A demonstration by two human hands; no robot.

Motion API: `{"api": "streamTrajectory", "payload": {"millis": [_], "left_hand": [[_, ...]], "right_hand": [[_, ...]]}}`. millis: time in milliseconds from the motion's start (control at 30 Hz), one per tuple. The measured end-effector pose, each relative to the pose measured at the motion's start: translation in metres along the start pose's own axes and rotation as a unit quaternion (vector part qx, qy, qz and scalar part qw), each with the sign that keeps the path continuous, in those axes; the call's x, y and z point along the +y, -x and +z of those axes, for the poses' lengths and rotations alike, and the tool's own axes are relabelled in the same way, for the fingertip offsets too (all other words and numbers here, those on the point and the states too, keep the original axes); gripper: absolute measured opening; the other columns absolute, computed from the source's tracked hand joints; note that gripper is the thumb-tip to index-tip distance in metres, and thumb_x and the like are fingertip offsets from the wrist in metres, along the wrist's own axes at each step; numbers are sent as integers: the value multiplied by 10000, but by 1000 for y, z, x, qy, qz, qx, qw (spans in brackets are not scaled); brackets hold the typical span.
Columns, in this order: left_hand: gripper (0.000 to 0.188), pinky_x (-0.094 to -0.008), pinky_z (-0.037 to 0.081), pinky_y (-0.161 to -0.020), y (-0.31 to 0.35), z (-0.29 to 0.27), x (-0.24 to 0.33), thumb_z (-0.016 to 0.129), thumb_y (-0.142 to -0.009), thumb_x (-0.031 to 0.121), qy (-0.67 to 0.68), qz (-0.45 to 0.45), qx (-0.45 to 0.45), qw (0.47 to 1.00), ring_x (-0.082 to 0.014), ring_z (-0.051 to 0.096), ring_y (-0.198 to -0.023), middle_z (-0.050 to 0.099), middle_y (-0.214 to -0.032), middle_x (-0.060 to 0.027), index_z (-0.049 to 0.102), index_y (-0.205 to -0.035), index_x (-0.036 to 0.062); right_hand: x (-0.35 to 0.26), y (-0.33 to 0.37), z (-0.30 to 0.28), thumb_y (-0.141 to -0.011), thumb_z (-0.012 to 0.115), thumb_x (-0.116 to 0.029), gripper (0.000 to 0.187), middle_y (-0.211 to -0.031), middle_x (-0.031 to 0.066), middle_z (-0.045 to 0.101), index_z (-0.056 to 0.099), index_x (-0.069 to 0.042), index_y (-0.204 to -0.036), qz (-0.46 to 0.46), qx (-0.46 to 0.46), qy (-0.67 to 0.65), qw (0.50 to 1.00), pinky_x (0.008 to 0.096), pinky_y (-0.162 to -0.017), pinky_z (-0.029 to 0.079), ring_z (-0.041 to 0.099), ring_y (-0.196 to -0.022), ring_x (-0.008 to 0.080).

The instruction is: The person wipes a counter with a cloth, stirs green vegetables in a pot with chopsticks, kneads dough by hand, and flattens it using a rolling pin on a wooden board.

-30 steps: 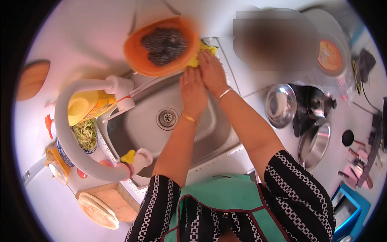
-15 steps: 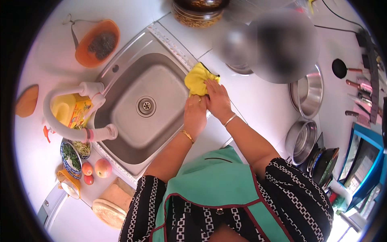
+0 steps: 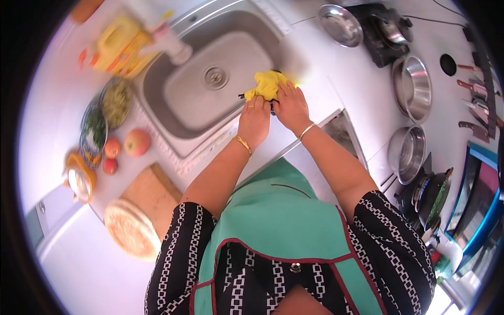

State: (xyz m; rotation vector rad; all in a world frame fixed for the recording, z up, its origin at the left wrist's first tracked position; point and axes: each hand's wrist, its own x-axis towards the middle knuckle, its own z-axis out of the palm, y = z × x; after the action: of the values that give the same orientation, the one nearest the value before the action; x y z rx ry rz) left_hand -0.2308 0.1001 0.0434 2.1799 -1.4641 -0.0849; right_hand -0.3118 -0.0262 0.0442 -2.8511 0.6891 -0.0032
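Note:
A crumpled yellow cloth with dark edging [image 3: 266, 86] is bunched up at the near right rim of the steel sink [image 3: 197, 97]. My left hand [image 3: 255, 121] grips its near left part, fingers closed on the fabric. Beside it, my right hand [image 3: 292, 109] is closed on the cloth's right part, with its fingertips over the top. The two hands are close together but apart. My palms and the cloth's underside are hidden. The sink holds no dishes, and its drain [image 3: 214, 77] shows.
Left of the sink are a blurred faucet [image 3: 176, 48], a yellow jug [image 3: 123, 50], bowls of shredded greens [image 3: 115, 102], small red fruits [image 3: 112, 147], an apple [image 3: 137, 142] and a cutting board [image 3: 152, 197]. Steel basins [image 3: 418, 86] and wall-hung knives [image 3: 475, 131] are at right.
The view has shifted, so the sink sits higher in the picture. The cloth, held by both hands, has moved from the sink's right rim toward its near right corner and is more bunched.

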Motion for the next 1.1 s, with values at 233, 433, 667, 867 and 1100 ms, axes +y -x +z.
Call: {"api": "streamTrajectory", "payload": {"millis": [233,433,667,867,1100], "left_hand": [[151,-405,441,-854,134,-63,-51,509,-776,35,-65,-111,2,992,-322,543,-959,542,-963,-163,564,-913,5],[127,-406,437,-860,224,-108,-65,512,-776,37,-128,-221,-19,967,-327,547,-940,540,-931,-161,562,-889,7],[133,-411,439,-816,238,-81,-37,529,-763,45,-155,-198,-99,963,-318,551,-885,545,-898,-147,563,-890,21],[97,-410,423,-820,135,-31,-6,520,-786,77,-87,-47,-99,990,-296,553,-869,553,-895,-122,563,-869,53],[161,-426,411,-813,-23,46,44,513,-764,74,1,49,-82,995,-295,557,-913,580,-901,-117,608,-894,60]], "right_hand": [[-130,28,53,-803,602,-208,432,-1194,208,575,581,73,-1130,-190,34,-76,978,419,-1052,348,490,-1184,352],[-237,51,75,-831,529,-169,400,-1211,202,569,578,56,-1157,-287,-18,-108,952,411,-1051,347,493,-1186,352],[-187,77,71,-845,525,-149,422,-1371,56,477,564,-47,-1253,-373,-2,-75,925,424,-1087,297,363,-1325,283],[-64,63,40,-784,601,-100,423,-1338,53,504,587,-43,-1203,-253,1,-70,965,393,-1077,327,398,-1295,293],[85,24,8,-782,579,-85,412,-1303,73,528,577,-27,-1190,-91,34,13,995,377,-1035,376,454,-1237,297]]}}
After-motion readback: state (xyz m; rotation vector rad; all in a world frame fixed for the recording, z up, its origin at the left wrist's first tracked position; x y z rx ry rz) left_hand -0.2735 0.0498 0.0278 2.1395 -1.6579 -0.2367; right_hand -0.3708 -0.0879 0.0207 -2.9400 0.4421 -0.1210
